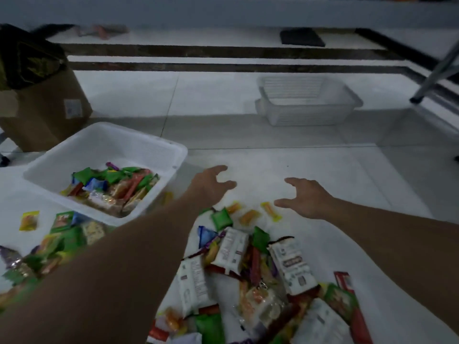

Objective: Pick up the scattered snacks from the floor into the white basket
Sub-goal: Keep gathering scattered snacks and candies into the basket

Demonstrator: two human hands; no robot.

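The white basket (139, 145) stands on the floor at left, partly filled with colourful snack packets. A heap of snacks (250, 264) lies in front of me: white wrapped bars, green packets, orange candies. More snacks (62, 229) are scattered at lower left. My left hand (211, 182) reaches out over the floor right of the basket, fingers spread and empty. My right hand (305, 197) hovers beyond the heap, fingers spread, holding nothing. Small orange candies (248, 216) lie between the two hands.
A cardboard box (47, 108) with dark cloth on it stands behind the basket. Two stacked clear baskets (308, 100) sit farther off on the tiled floor. A metal leg (437, 70) slants at the right edge. A dark flat object (301, 37) lies far back.
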